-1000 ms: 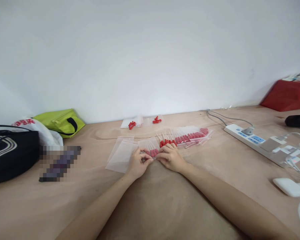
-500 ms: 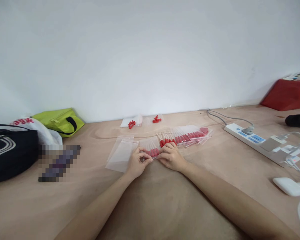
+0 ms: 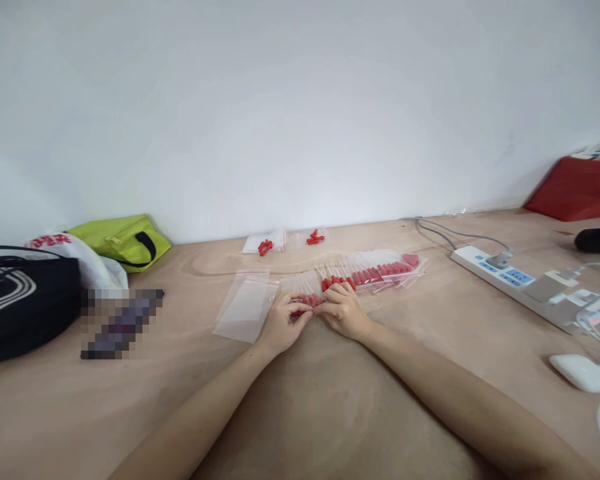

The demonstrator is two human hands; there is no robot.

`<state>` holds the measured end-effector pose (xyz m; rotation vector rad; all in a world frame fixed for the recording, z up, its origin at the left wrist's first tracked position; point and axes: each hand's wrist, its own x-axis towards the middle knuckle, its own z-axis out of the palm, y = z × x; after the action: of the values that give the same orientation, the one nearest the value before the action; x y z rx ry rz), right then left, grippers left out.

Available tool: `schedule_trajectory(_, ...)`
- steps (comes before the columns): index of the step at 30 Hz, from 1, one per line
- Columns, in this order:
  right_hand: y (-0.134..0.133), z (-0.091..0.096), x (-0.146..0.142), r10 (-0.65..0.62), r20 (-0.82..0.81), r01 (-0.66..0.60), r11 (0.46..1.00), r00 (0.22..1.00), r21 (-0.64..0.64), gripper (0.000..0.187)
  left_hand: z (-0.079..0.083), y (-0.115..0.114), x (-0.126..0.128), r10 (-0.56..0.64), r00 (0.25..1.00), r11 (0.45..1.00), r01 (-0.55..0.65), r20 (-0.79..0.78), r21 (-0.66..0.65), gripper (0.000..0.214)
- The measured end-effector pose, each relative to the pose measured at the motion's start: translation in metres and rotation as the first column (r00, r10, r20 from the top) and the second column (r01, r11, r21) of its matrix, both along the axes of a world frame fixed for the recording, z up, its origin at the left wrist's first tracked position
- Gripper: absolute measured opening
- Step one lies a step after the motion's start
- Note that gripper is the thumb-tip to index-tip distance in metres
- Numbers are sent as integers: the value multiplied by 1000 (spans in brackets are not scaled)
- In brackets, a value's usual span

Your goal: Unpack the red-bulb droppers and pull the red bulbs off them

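In the middle of the table lies a clear zip bag [image 3: 300, 283] with several pale sticks in it, their red ends towards me. My left hand [image 3: 281, 325] is closed in a pinch on the bag's near edge. Its fingertips cover some of the red ends. My right hand [image 3: 349, 313] pinches the same edge, thumb and forefinger almost meeting the left ones. Just beyond it is a row of loose red-tipped sticks [image 3: 337, 283]. Filled bags of red-tipped sticks [image 3: 387, 271] overlap towards the right. Flat clear bags [image 3: 243, 312] lie left of my left hand.
Small red pieces [image 3: 265, 247] rest on bags near the wall, with more red pieces [image 3: 315, 237] beside them. A white power strip [image 3: 513, 283] with cables stands right. Left are a black bag [image 3: 27, 307], a lime-green bag [image 3: 117, 241] and a blurred dark object [image 3: 123, 325].
My left hand has slid right along the bag's near edge, towards my right fingertips, and now covers more of the red ends. My right hand has barely moved.
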<state>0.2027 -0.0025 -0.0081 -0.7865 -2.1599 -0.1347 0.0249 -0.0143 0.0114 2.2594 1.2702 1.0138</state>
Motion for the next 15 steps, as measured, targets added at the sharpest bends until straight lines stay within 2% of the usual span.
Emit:
schedule_trajectory(7,-2,2,-4,-27,32,29,998,999,-62,15,-2,0,4,-47,998,999,46,44,11,13)
schedule_trajectory(15,-6,4,-11,-46,87,55,993,995,-101,15,-9,3,3,47,994,997,-52,99,49,13)
